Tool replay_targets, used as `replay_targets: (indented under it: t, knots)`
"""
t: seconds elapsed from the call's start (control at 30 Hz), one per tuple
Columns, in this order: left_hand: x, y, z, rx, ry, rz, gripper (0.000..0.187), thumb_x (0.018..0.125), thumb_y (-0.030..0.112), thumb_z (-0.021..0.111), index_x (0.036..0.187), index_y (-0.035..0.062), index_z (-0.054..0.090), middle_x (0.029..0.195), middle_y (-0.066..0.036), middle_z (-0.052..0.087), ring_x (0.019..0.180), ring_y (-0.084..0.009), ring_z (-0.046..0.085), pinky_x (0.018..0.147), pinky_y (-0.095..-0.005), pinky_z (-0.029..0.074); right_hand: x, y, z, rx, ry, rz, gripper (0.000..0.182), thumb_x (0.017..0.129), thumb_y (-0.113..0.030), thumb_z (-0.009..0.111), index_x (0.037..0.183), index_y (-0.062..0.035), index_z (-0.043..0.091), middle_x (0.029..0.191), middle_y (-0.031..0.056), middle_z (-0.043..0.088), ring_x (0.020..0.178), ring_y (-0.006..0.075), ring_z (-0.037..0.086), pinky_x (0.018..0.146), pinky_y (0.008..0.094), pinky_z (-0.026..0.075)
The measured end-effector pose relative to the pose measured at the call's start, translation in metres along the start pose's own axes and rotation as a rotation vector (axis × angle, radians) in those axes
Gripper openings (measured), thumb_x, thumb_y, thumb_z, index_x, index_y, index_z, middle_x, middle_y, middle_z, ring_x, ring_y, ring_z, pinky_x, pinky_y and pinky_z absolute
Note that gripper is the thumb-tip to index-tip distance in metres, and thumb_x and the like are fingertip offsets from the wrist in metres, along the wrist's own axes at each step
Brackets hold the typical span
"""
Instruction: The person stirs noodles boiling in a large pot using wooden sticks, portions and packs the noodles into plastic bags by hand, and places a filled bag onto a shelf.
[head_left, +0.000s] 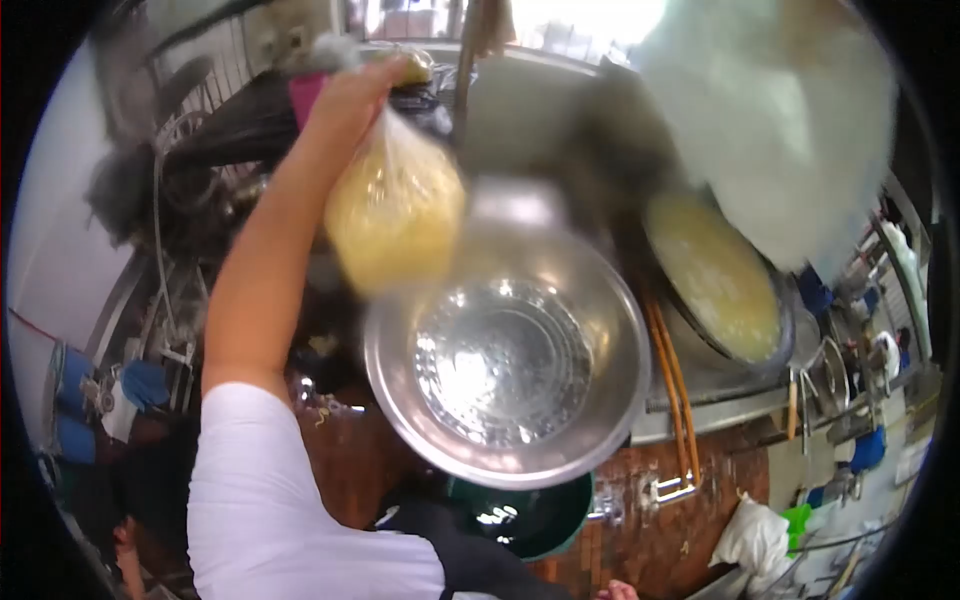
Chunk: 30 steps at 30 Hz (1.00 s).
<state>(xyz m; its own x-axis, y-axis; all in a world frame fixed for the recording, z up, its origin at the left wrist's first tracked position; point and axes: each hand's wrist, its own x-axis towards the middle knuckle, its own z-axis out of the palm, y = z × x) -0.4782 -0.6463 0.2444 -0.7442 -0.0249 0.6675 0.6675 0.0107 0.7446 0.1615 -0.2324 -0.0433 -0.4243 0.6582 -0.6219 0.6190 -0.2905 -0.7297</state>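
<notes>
My left hand is raised at the upper left, closed round the gathered neck of a clear plastic bag filled with something yellow. The bag hangs over the left rim of a wide metal basin, which looks empty inside and shiny with wet spots. Only some fingertips of my right hand show at the bottom edge, too little to tell their grip.
On the right, a large pan holds yellowish, cloudy liquid. A pale, blurred sheet hangs close at the upper right. Long orange-brown sticks lean beside the pan. Beneath the basin is a dark green tub; a white sack lies lower right.
</notes>
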Motion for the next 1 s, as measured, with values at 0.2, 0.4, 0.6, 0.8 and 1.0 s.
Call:
replay_targets:
  t: [0.2, 0.4, 0.6, 0.8, 1.0]
  knots:
    - [0.175, -0.105, -0.008, 0.583, 0.110, -0.179, 0.046, 0.089, 0.048, 0.058, 0.078, 0.0036, 0.063, 0.062, -0.003, 0.054, 0.053, -0.0144, 0.050, 0.056, -0.0342, 0.043, 0.011, -0.024, 0.077, -0.209, -0.180, 0.026, 0.020, 0.091, -0.019, 0.059, 0.107, -0.0080, 0.063, 0.079, 0.0043, 0.066, 0.060, 0.0094, 0.056, 0.051, 0.0240, 0.044]
    - [0.213, -0.267, -0.073, 1.128, 0.055, 0.184, 0.044, 0.087, 0.048, 0.059, 0.095, 0.0061, 0.067, 0.079, -0.010, 0.068, 0.070, -0.0245, 0.065, 0.071, -0.0385, 0.052, 0.007, -0.045, 0.112, -0.313, -0.222, 0.061, 0.017, 0.090, -0.018, 0.061, 0.102, -0.0066, 0.065, 0.076, 0.0035, 0.064, 0.056, 0.0085, 0.053, 0.047, 0.0230, 0.040]
    - [0.148, -0.183, -0.170, 1.415, 0.341, -0.151, 0.052, 0.083, 0.040, 0.064, 0.128, 0.0150, 0.055, 0.104, -0.016, 0.068, 0.097, -0.0327, 0.065, 0.084, -0.0434, 0.050, 0.019, -0.008, 0.095, -0.503, -0.132, -0.032, 0.019, 0.091, -0.021, 0.062, 0.099, -0.0048, 0.064, 0.065, 0.0024, 0.059, 0.053, 0.0105, 0.052, 0.047, 0.0255, 0.043]
    - [0.147, -0.221, -0.225, 1.476, -0.001, -0.123, 0.052, 0.085, 0.049, 0.059, 0.119, 0.0105, 0.059, 0.118, -0.018, 0.061, 0.111, -0.0369, 0.056, 0.094, -0.0458, 0.044, 0.037, -0.016, 0.105, -0.675, -0.122, -0.123, 0.015, 0.084, -0.016, 0.067, 0.089, -0.0021, 0.066, 0.063, 0.0050, 0.062, 0.055, 0.0132, 0.057, 0.051, 0.0295, 0.048]
    - [0.090, -0.138, -0.188, 1.639, -0.151, 0.576, 0.037, 0.095, 0.040, 0.054, 0.121, 0.0149, 0.062, 0.122, -0.004, 0.063, 0.116, -0.0206, 0.056, 0.099, -0.0347, 0.041, -0.008, -0.043, 0.112, -0.547, -0.004, -0.136, 0.030, 0.085, -0.020, 0.068, 0.105, 0.0018, 0.063, 0.091, 0.0097, 0.068, 0.084, 0.0161, 0.062, 0.077, 0.0292, 0.049]
